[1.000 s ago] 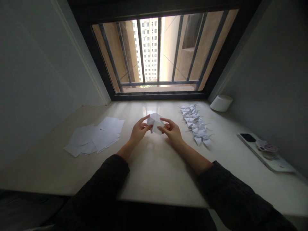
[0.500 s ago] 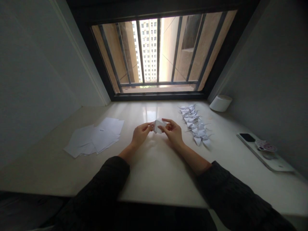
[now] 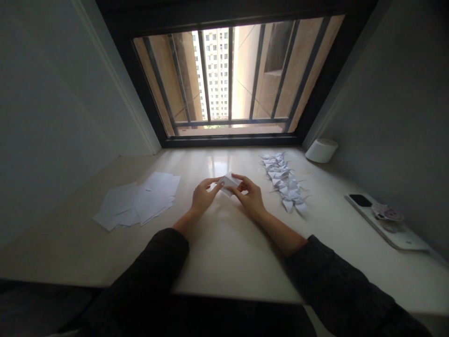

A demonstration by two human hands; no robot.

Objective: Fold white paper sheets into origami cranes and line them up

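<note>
A small folded piece of white paper [image 3: 228,180] is held between both hands, just above the pale counter. My left hand [image 3: 204,194] pinches its left side between thumb and fingers. On the other side, my right hand [image 3: 250,193] grips the paper's right edge, thumb below and forefinger above. The fingers hide part of the folds. To the right lies a cluster of several folded paper cranes [image 3: 280,178] in a rough column. Loose white paper sheets [image 3: 152,196] overlap in a pile on the left.
A white phone [image 3: 382,220] with a round grip on its back lies at the right. By the window corner stands a white cylindrical object [image 3: 322,150]. The barred window [image 3: 231,140] closes off the counter [image 3: 228,262] at the back, with walls on both sides.
The folded paper has turned in my fingers and now shows a broader, slanted face. My right hand has shifted slightly left, its fingers repositioned; the left thumb now lies across the paper.
</note>
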